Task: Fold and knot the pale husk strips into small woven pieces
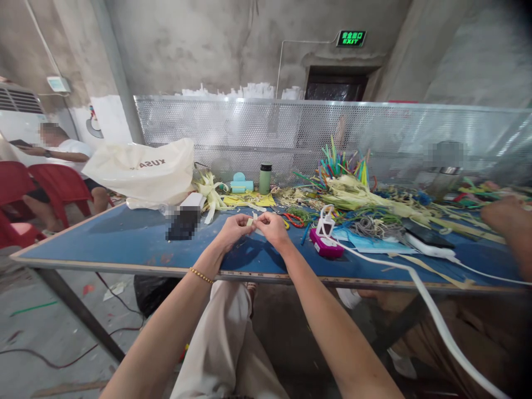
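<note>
Above the front of the blue table, my left hand point(233, 231) and my right hand point(272, 228) meet with their fingertips pinched. Between them is a small pale strip point(250, 221), yellowish-green and much like a piece of corn husk. Both hands grip it, and fingers cover part of it. Just right of my right hand lie red and green cords point(295, 218). Farther back, a bundle of pale husks point(213, 194) stands beside a yellow sheet point(249, 199) strewn with scraps.
A white bag point(143, 169) and a dark phone-like object point(183, 223) are on the left. Behind stands a green bottle point(265, 179). On the right are a purple power cube point(326, 244) with a white cable, grey cords point(376, 226), heaped husks point(349, 188) and another person's hand point(505, 219).
</note>
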`<state>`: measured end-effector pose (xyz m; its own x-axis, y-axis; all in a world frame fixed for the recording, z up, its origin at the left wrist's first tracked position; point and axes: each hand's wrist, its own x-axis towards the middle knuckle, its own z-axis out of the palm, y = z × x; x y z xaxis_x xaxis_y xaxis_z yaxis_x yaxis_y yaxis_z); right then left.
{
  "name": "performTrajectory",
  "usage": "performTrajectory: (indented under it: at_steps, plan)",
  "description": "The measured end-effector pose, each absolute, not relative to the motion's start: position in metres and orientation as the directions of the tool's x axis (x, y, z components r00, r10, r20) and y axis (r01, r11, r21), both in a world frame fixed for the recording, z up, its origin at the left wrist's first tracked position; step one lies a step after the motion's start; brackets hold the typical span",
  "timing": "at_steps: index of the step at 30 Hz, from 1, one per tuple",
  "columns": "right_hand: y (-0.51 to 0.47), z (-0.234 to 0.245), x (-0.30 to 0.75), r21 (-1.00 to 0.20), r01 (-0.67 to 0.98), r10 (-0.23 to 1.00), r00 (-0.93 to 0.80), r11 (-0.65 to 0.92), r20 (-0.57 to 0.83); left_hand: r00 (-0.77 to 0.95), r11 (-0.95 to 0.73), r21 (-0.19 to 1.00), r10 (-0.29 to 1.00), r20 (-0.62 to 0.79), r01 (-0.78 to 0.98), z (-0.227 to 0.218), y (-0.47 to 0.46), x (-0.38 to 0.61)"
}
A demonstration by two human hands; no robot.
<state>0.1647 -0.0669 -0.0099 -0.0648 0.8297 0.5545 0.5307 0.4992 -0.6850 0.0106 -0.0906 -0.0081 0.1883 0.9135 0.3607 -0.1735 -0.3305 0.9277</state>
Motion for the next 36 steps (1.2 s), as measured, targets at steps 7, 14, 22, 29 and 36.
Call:
performTrajectory:
  at_steps: [7,14,22,29,36]
  plan:
    - [-0.062,-0.015,0.164,-0.721,0.458,0.83,-0.069,0.52,0.554,0.198,-0.335,0.933,0.913,0.356,-0.132,-0.017,-0.082,0.009]
    - [-0.062,-0.016,0.163,-0.734,0.406,0.823,-0.089,0.545,0.561,0.222,-0.284,0.956,0.93,0.294,-0.076,-0.018,-0.085,0.007]
    - [-0.071,-0.004,0.168,-0.776,0.397,0.85,-0.016,0.489,0.527,0.16,-0.19,0.966,0.963,0.219,-0.176,-0.015,-0.084,0.006]
    - [-0.082,0.006,0.17,-0.893,0.01,0.888,-0.117,0.449,0.445,0.213,-0.043,0.916,0.967,0.138,-0.398,-0.009,-0.082,0.003]
    - [-0.087,0.009,0.174,-0.88,-0.119,0.799,-0.376,0.46,0.469,0.345,0.003,0.903,0.925,0.161,-0.429,-0.006,-0.086,0.0]
